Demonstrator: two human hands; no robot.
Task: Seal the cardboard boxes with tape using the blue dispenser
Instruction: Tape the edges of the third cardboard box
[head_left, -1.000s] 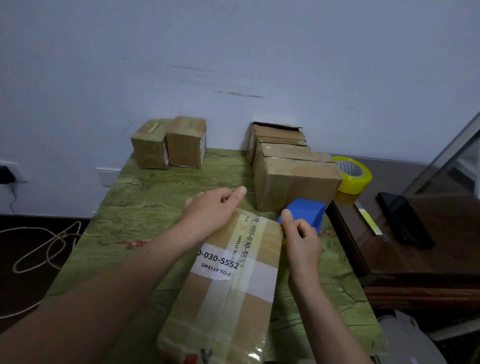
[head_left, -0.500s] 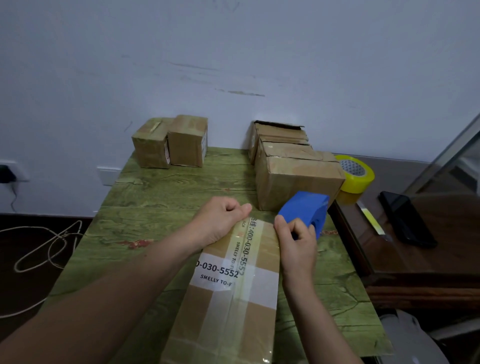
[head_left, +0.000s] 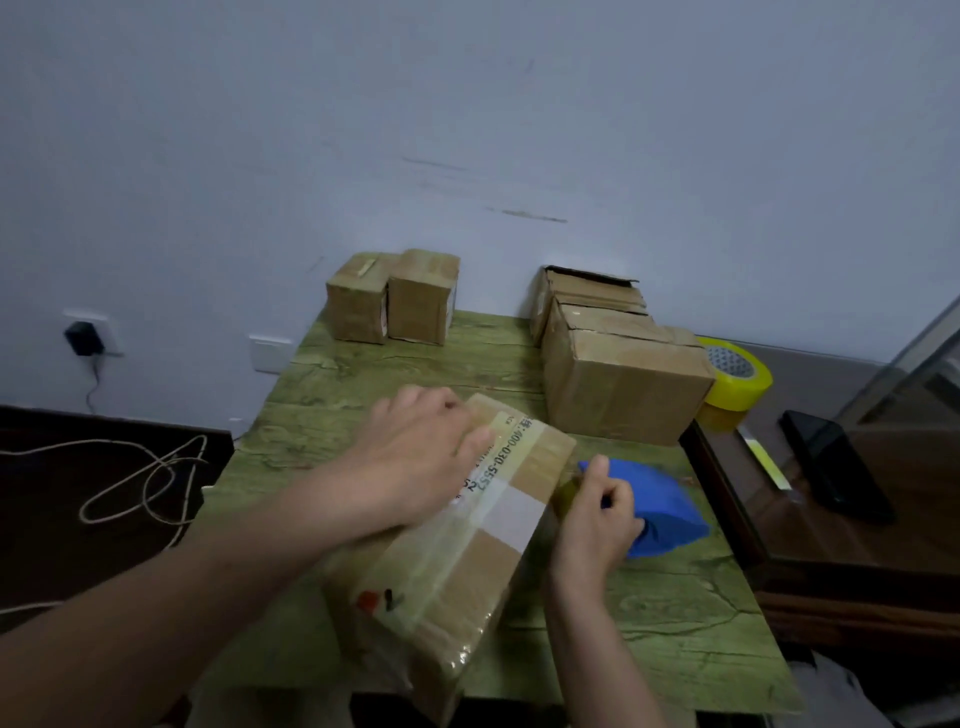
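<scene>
1. Two hands busy: left hand (head_left: 415, 462) pins the long box (head_left: 467, 561) to the counter (head_left: 675, 623), fingers bent over its far edge.
2. Right hand (head_left: 597, 519) grips the blue dispenser (head_left: 665, 509), hard against the box's right side.
3. Taping looks underway; next comes a steady, taut pull.

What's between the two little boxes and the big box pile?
Only bare green tabletop separates the two small cardboard boxes from the stacked bigger cardboard boxes, per the head view.
</scene>
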